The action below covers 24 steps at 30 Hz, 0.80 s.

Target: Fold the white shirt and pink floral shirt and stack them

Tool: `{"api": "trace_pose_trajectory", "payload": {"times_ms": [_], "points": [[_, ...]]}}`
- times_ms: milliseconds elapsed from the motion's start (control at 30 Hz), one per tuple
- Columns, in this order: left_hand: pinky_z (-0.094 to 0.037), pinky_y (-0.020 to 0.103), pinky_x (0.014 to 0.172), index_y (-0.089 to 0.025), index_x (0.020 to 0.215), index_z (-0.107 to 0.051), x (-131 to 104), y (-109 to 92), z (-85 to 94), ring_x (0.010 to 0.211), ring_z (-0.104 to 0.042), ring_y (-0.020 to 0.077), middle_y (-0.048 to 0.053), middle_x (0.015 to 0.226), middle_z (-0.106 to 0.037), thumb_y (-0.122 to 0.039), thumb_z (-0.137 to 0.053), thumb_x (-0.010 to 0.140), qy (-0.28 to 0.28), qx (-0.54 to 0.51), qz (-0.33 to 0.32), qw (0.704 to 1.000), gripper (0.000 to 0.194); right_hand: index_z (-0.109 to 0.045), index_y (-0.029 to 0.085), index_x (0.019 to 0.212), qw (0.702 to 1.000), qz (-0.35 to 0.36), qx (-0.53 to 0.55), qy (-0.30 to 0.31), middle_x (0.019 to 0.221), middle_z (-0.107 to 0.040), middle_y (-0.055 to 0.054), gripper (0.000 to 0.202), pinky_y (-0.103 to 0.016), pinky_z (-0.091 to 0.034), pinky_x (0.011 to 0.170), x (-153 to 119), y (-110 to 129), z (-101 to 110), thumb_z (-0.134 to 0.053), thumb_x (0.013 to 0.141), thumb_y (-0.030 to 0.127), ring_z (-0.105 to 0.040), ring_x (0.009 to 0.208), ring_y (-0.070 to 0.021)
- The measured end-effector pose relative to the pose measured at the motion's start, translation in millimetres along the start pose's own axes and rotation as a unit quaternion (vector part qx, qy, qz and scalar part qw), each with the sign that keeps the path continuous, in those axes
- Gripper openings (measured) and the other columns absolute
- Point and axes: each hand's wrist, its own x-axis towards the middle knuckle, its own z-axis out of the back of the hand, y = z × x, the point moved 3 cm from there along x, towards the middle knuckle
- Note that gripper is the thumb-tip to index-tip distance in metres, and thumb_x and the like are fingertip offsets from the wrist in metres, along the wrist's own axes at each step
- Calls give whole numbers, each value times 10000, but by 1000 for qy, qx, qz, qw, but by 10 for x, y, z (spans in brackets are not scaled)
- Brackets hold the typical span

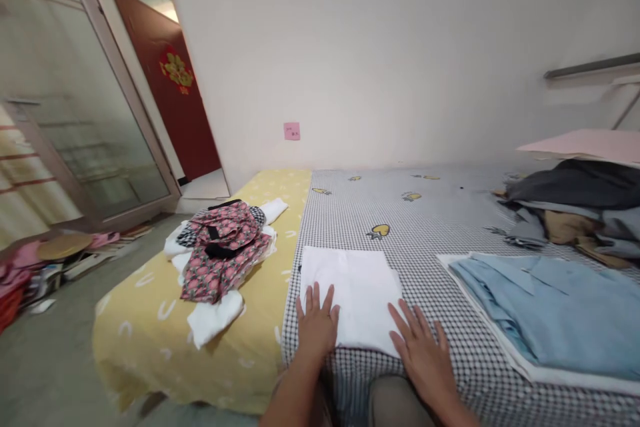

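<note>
A white garment, folded into a flat rectangle, lies on the checked bedsheet in front of me. My left hand rests on its near left part, palm down with the fingers spread. At the near right edge, my right hand lies with fingers apart, some of the fingertips on the cloth. Neither hand grips anything. To the right, a light blue collared shirt is laid folded over a white piece of cloth.
On the yellow sheet at the left sits a pile of clothes with a pink floral garment on top. Dark and brown clothes are heaped at the far right. A wall with a pink note stands behind the bed.
</note>
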Motion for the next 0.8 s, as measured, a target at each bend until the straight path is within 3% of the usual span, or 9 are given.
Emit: {"api": "trace_pose_trajectory", "payload": {"times_ms": [133,233,333,467,567,633,733,800], "points": [[-190,664,1211,-354,1417,-536,-43,81,58,1499,-317,325,67,1583,-415,-385,-545,907,12,-63,13,998,512,-470,312,1501,999,28,-6,-25,1574,-455,-25,567,-597,-199,1192,-203,-236,-79,-297,991,487,-300,1494,-320],[-228,512,1248,-262,1395,-568,-266,244,117,1473,-384,244,64,1537,-505,-308,-472,911,-26,-135,42,990,495,-469,307,1501,999,33,-6,-14,1576,-453,-24,571,-591,-195,1189,-203,-279,-107,-284,993,490,-303,1491,-314],[-382,392,1176,-141,1412,-494,-609,494,173,1355,-529,187,139,1427,-609,-267,-287,952,-99,-208,132,964,521,-451,311,1510,999,29,11,16,1585,-439,-27,581,-600,-183,1185,-164,-318,-128,-298,983,501,-288,1497,-317],[-566,364,893,-96,1257,-528,-961,778,209,985,-714,214,161,1062,-732,-280,-251,923,-158,-282,258,911,471,-493,291,1469,995,-30,88,30,1546,-484,-74,584,-615,-269,1136,-85,-326,4,-275,967,494,-382,1446,-307],[-551,336,758,-139,1047,-597,-994,836,233,805,-691,213,84,843,-700,-306,-405,853,-159,-321,280,891,320,-518,245,1431,989,-51,128,-58,1528,-486,-127,567,-622,-284,1121,-26,-113,316,-247,978,452,-429,1407,-308],[-510,304,705,-178,941,-615,-939,800,246,724,-644,191,4,709,-632,-269,-512,780,-141,-341,268,890,212,-495,264,1447,986,23,137,-93,1560,-446,-112,528,-608,-230,1159,-3,182,502,-292,985,419,-367,1452,-304],[-443,267,656,-195,880,-630,-858,688,236,641,-566,155,-61,614,-534,-187,-572,706,-97,-366,238,894,183,-373,308,1529,976,151,153,-20,1645,-317,-70,591,-556,-230,1182,4,661,528,-427,943,360,-269,1510,-277],[-424,258,671,-195,899,-643,-844,623,217,655,-551,144,-70,625,-529,-148,-588,682,-69,-380,221,896,228,-299,317,1564,974,171,134,56,1675,-247,-56,731,-565,-227,1183,-9,871,393,-527,869,306,-233,1526,-278]]}}
